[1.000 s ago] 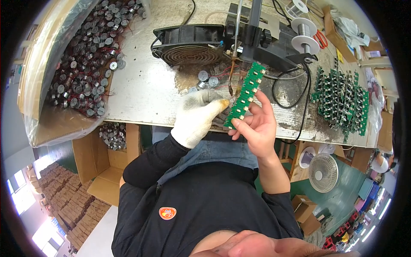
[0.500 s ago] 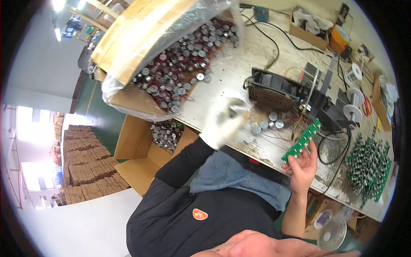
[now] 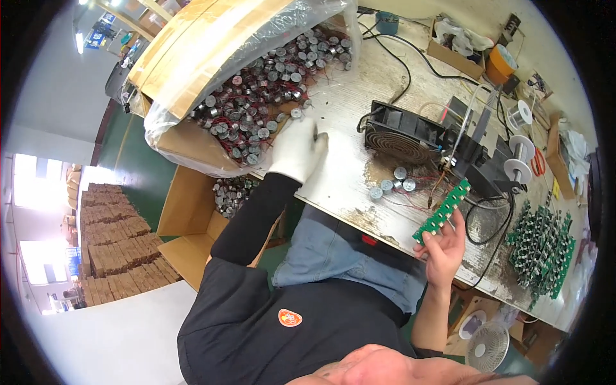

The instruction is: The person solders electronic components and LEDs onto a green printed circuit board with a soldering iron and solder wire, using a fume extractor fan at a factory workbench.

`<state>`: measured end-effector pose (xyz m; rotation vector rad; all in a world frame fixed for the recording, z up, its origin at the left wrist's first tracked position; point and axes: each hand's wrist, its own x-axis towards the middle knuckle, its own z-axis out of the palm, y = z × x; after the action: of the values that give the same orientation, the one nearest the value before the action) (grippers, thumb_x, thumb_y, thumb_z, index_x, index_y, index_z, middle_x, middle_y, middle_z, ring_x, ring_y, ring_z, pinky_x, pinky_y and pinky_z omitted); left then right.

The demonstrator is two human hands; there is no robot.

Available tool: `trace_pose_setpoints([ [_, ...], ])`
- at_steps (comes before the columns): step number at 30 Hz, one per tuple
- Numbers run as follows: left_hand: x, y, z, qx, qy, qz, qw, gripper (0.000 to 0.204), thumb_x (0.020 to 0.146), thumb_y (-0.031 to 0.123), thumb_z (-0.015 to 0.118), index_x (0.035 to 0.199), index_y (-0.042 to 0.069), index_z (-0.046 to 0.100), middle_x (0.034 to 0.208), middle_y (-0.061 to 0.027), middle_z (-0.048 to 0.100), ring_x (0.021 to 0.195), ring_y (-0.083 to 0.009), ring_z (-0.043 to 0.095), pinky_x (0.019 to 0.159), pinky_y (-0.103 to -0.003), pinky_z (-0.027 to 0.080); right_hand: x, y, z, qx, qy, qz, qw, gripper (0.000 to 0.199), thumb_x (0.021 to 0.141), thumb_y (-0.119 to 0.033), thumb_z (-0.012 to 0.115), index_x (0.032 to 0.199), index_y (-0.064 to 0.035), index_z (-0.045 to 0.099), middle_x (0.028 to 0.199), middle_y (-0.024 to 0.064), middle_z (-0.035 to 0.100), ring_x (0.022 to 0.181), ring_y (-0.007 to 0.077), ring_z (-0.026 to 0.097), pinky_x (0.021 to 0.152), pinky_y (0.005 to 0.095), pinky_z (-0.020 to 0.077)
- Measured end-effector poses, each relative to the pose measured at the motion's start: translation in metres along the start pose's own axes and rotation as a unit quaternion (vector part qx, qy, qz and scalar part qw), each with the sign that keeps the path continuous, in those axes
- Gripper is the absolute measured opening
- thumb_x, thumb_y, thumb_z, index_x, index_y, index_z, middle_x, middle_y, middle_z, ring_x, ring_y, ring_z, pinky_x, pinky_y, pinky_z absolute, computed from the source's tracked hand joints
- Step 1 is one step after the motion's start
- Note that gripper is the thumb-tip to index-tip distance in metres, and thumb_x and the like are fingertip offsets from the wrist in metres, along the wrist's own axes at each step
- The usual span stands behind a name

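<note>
My left hand (image 3: 297, 151), in a white glove, is at the near edge of a heap of small round metal motors with red wires (image 3: 260, 106). Its thumb stands apart from the fingers, whose tips are partly hidden beside a loose motor (image 3: 296, 113); I see nothing held. Bare and closed, my right hand (image 3: 444, 251) grips the lower end of a narrow green circuit board (image 3: 443, 210) between thumb and fingers. The board is tilted above the table's front edge. Several loose motors (image 3: 386, 186) lie left of it, their wires trailing toward it.
A plastic-lined carton (image 3: 186, 58) holds the motor heap; another open carton (image 3: 186, 205) stands below the table edge. Behind the loose motors is a black fan (image 3: 404, 131), with solder spools (image 3: 518, 170) to its right. Populated green boards (image 3: 542, 250) are piled at far right.
My left hand has moved left and away from me, from above the table to the motor heap. My right hand still holds the circuit board in nearly the same place.
</note>
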<state>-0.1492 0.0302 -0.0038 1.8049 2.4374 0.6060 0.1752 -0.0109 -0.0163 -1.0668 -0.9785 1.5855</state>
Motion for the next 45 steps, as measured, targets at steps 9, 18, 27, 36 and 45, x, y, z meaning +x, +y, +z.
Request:
trace_pose_setpoints([
  [9, -0.035, 0.017, -0.01, -0.385, 0.063, -0.054, 0.919, 0.009, 0.083, 0.001, 0.063, 0.089, -0.003, 0.059, 0.079, -0.0056, 0.063, 0.071, -0.0098, 0.061, 0.062, -0.023, 0.047, -0.001, 0.0, -0.006, -0.004, -0.006, 0.001, 1.0, 0.07, 0.079, 0.012, 0.057, 0.139, 0.0008, 0.022, 0.11, 0.0206, 0.056, 0.059, 0.0175, 0.062, 0.045, 0.0242, 0.0513],
  [18, -0.038, 0.037, -0.007, -0.626, -0.04, -0.162, 0.762, 0.013, 0.082, -0.001, 0.061, 0.092, -0.001, 0.053, 0.094, -0.0155, 0.067, 0.06, -0.0071, 0.054, 0.053, -0.018, 0.042, 0.001, 0.003, -0.007, 0.006, -0.016, -0.005, 1.0, 0.071, 0.079, 0.012, 0.058, 0.139, 0.0003, 0.023, 0.111, 0.0212, 0.056, 0.062, 0.0177, 0.063, 0.045, 0.0243, 0.0518],
  [27, -0.043, 0.03, 0.015, -0.238, -0.014, 0.158, 0.958, 0.018, 0.071, -0.006, 0.062, 0.085, 0.003, 0.054, 0.095, -0.0089, 0.066, 0.055, -0.0114, 0.055, 0.053, -0.024, 0.046, 0.0, 0.002, -0.008, 0.02, -0.014, 0.006, 1.0, 0.07, 0.079, 0.012, 0.057, 0.139, 0.0007, 0.022, 0.112, 0.0212, 0.056, 0.063, 0.0173, 0.063, 0.044, 0.0237, 0.0514],
  [36, -0.03, 0.024, 0.012, -0.129, -0.046, 0.22, 0.966, 0.017, 0.07, 0.0, 0.069, 0.082, 0.004, 0.058, 0.078, -0.0091, 0.065, 0.058, -0.02, 0.06, 0.056, -0.027, 0.048, 0.001, 0.003, -0.008, 0.024, -0.016, -0.001, 1.0, 0.07, 0.079, 0.012, 0.057, 0.139, 0.0008, 0.022, 0.107, 0.0195, 0.057, 0.062, 0.0166, 0.063, 0.044, 0.0237, 0.0515],
  [45, -0.03, 0.025, -0.012, -0.533, -0.048, -0.119, 0.837, 0.018, 0.087, 0.005, 0.061, 0.099, -0.005, 0.051, 0.089, -0.0147, 0.066, 0.064, -0.0103, 0.059, 0.054, -0.021, 0.047, 0.001, 0.002, -0.008, 0.03, -0.019, 0.0, 0.999, 0.07, 0.08, 0.012, 0.057, 0.139, 0.0002, 0.022, 0.108, 0.0192, 0.057, 0.064, 0.0168, 0.063, 0.044, 0.0235, 0.0517],
])
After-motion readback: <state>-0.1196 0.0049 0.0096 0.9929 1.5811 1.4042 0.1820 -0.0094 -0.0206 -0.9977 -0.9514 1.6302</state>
